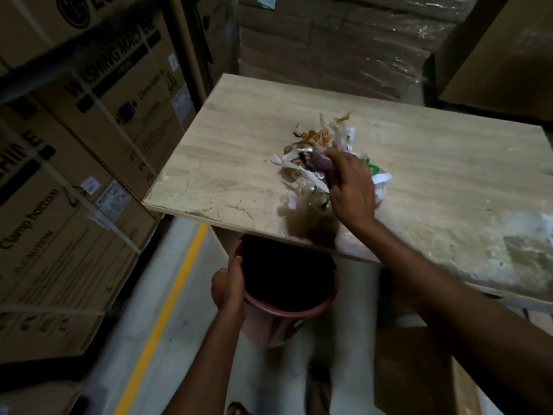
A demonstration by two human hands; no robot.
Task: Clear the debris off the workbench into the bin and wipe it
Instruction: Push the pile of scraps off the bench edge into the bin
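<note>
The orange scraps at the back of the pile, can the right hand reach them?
Probably yes. The right hand is on the pile, and the orange scraps lie just past its fingers on open workbench, nothing between.

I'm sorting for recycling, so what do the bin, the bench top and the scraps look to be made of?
The bin: probably plastic, matte pink, smooth moulded rim. The bench top: seemingly laminated board, pale wood-grain print, scuffed edge. The scraps: mostly white paper strips, some clear film; blurred.

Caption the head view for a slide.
Right hand on the debris near the workbench edge; left hand holds the bin under that edge.
</note>
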